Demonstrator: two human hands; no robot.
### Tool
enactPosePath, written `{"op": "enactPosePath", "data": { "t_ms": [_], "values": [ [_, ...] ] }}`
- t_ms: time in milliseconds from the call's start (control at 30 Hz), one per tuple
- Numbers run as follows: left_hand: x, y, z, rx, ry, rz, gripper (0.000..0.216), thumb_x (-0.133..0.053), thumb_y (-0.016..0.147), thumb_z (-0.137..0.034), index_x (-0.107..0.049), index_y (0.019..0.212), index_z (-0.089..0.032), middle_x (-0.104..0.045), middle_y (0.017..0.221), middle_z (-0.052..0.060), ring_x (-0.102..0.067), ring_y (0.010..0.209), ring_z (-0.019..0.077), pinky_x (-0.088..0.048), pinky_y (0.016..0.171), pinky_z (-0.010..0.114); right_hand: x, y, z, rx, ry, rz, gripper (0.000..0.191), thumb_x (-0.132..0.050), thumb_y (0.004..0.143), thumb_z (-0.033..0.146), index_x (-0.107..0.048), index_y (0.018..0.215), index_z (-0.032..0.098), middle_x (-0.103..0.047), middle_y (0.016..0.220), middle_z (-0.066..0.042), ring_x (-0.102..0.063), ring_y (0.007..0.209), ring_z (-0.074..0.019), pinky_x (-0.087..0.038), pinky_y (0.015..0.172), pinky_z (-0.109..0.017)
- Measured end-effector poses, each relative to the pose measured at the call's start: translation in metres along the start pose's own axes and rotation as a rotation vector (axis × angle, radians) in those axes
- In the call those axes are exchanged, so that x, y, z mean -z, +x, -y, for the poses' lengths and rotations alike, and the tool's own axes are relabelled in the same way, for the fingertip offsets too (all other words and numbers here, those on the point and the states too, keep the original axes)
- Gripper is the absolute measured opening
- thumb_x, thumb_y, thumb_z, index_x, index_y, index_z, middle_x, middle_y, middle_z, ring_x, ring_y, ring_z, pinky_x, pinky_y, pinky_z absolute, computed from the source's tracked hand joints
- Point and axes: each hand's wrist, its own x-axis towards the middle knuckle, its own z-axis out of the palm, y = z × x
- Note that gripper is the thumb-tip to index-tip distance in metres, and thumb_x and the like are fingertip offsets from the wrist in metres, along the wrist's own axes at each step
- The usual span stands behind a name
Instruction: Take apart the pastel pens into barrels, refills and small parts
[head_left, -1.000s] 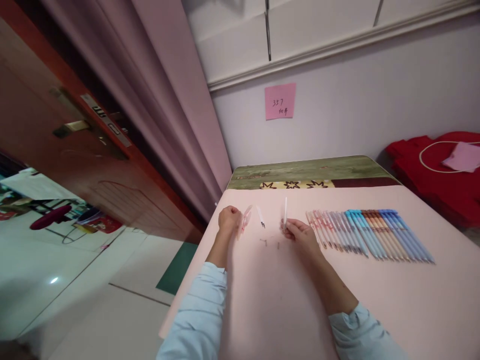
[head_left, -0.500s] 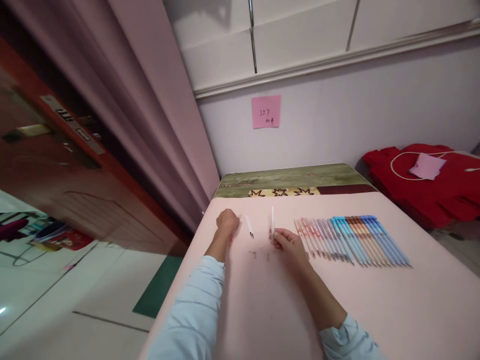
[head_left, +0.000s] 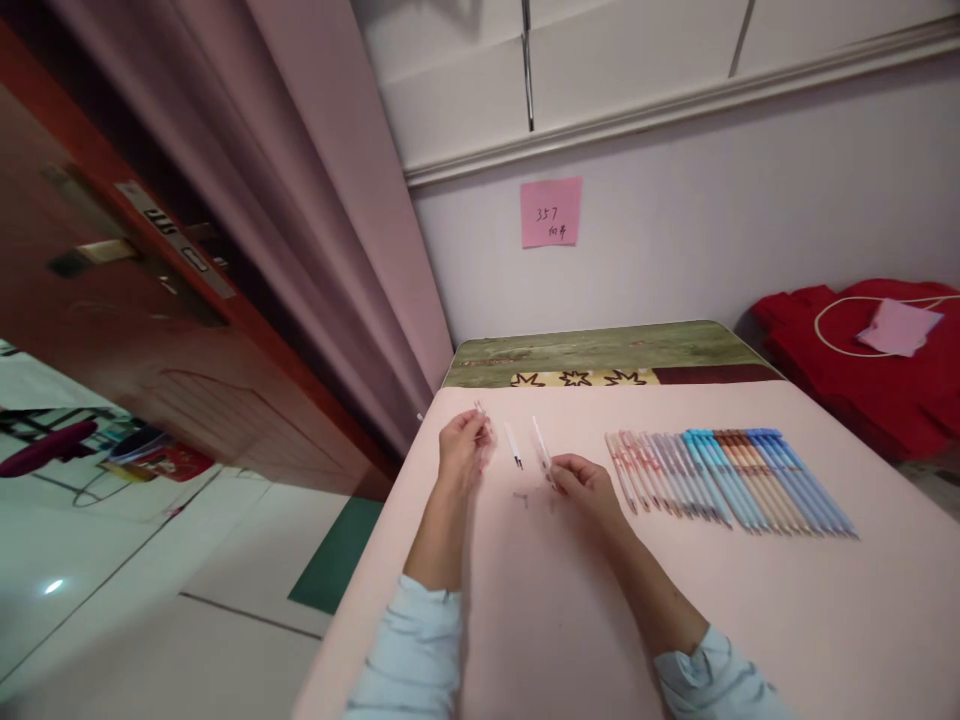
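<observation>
My left hand (head_left: 463, 446) is closed around a clear pinkish pen barrel (head_left: 484, 432) just above the pink table (head_left: 570, 610). My right hand (head_left: 583, 482) pinches a thin white pen refill (head_left: 541, 451) that points up and to the left. Between the two hands a second white refill (head_left: 514, 446) with a dark tip lies on the table. Two tiny pen parts (head_left: 523, 497) lie near my right hand's fingers.
A row of several pens (head_left: 727, 478), pink, grey, blue and orange, lies to the right of my right hand. Behind the table are a green-topped surface (head_left: 600, 348), a wall with a pink note (head_left: 550, 212), red cloth (head_left: 862, 350) at right, and a curtain and door at left.
My left hand has lifted and turned, with the barrel now pointing upward. The refill in my right hand has tilted to the left, from upright. The camera view shifted slightly.
</observation>
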Motion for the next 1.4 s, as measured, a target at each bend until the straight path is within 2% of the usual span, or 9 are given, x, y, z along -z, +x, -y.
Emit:
{"op": "enactPosePath", "data": {
  "t_ms": [33,100,200,500,700,833,1000,1167,1400],
  "values": [
    [-0.001,-0.011,0.005,0.05,-0.315,0.022,0.02,-0.062,0.081,-0.034,-0.062,0.086,-0.015,-0.069,0.086,0.008,-0.064,0.07,0.0132,-0.052,0.072,0.028,-0.002,-0.002,-0.001,0.01,-0.01,0.026,0.025,-0.069,0.074,0.043,-0.07,0.079,0.019,-0.06,0.065,0.0,-0.051,0.06,-0.0138,-0.039,0.058,-0.026],
    [-0.006,-0.029,0.016,0.147,-0.695,0.033,0.02,-0.07,0.074,-0.029,-0.061,0.082,-0.013,-0.068,0.082,0.008,-0.063,0.067,0.0114,-0.053,0.072,0.028,-0.005,-0.005,-0.002,0.032,-0.045,0.062,0.024,-0.068,0.075,0.042,-0.071,0.082,0.02,-0.063,0.068,0.0,-0.052,0.061,-0.0147,-0.04,0.058,-0.026],
    [-0.014,-0.044,0.03,0.216,-0.881,0.004,0.019,-0.073,0.073,-0.026,-0.06,0.078,-0.013,-0.069,0.083,0.008,-0.064,0.067,0.0103,-0.053,0.072,0.027,-0.005,-0.009,-0.005,0.068,-0.124,0.073,0.022,-0.067,0.076,0.04,-0.072,0.084,0.021,-0.064,0.07,-0.001,-0.053,0.062,-0.0159,-0.041,0.058,-0.027],
    [-0.014,-0.05,0.038,0.179,-0.947,0.0,0.022,-0.071,0.078,-0.031,-0.06,0.084,-0.013,-0.07,0.086,0.008,-0.065,0.07,0.0114,-0.055,0.075,0.03,0.003,-0.005,-0.013,0.22,-0.385,-0.013,0.016,-0.063,0.079,0.031,-0.074,0.085,0.022,-0.069,0.081,-0.005,-0.059,0.074,-0.0207,-0.043,0.067,-0.03],
    [-0.016,-0.049,0.04,0.182,-0.925,0.049,0.026,-0.073,0.076,-0.033,-0.058,0.083,-0.014,-0.07,0.086,0.008,-0.065,0.069,0.0119,-0.055,0.071,0.029,0.003,-0.004,-0.015,0.242,-0.505,-0.005,0.017,-0.059,0.082,0.03,-0.074,0.086,0.022,-0.068,0.078,-0.004,-0.058,0.072,-0.0196,-0.043,0.064,-0.03],
    [-0.017,-0.05,0.036,0.154,-0.893,0.054,0.03,-0.076,0.072,-0.03,-0.057,0.088,-0.013,-0.071,0.085,0.008,-0.065,0.068,0.0117,-0.055,0.069,0.028,0.003,-0.004,-0.012,0.292,-0.56,-0.067,0.017,-0.059,0.083,0.029,-0.074,0.086,0.021,-0.067,0.079,-0.004,-0.058,0.07,-0.0177,-0.042,0.061,-0.028],
    [-0.02,-0.057,0.031,0.1,-0.883,0.092,0.033,-0.08,0.067,-0.024,-0.057,0.088,-0.013,-0.072,0.085,0.008,-0.066,0.069,0.0126,-0.055,0.069,0.027,0.001,-0.007,-0.01,0.274,-0.49,-0.181,0.022,-0.061,0.082,0.032,-0.073,0.094,0.019,-0.066,0.074,-0.003,-0.055,0.06,-0.0145,-0.043,0.057,-0.026],
    [-0.03,-0.068,0.029,0.155,-0.92,0.141,0.029,-0.081,0.067,-0.023,-0.064,0.088,-0.012,-0.071,0.087,0.006,-0.067,0.076,0.0124,-0.055,0.072,0.025,-0.002,-0.008,-0.011,0.305,-0.425,-0.231,0.026,-0.065,0.081,0.033,-0.068,0.101,0.019,-0.064,0.074,-0.001,-0.054,0.061,-0.0134,-0.044,0.056,-0.024],
    [-0.038,-0.079,0.023,0.236,-0.937,0.182,0.025,-0.081,0.068,-0.026,-0.064,0.08,-0.012,-0.071,0.084,0.005,-0.066,0.07,0.0102,-0.056,0.071,0.024,-0.002,-0.003,-0.014,0.304,-0.291,-0.273,0.023,-0.071,0.076,0.034,-0.063,0.091,0.018,-0.065,0.081,-0.003,-0.057,0.068,-0.0139,-0.048,0.065,-0.026]
  ]
}}
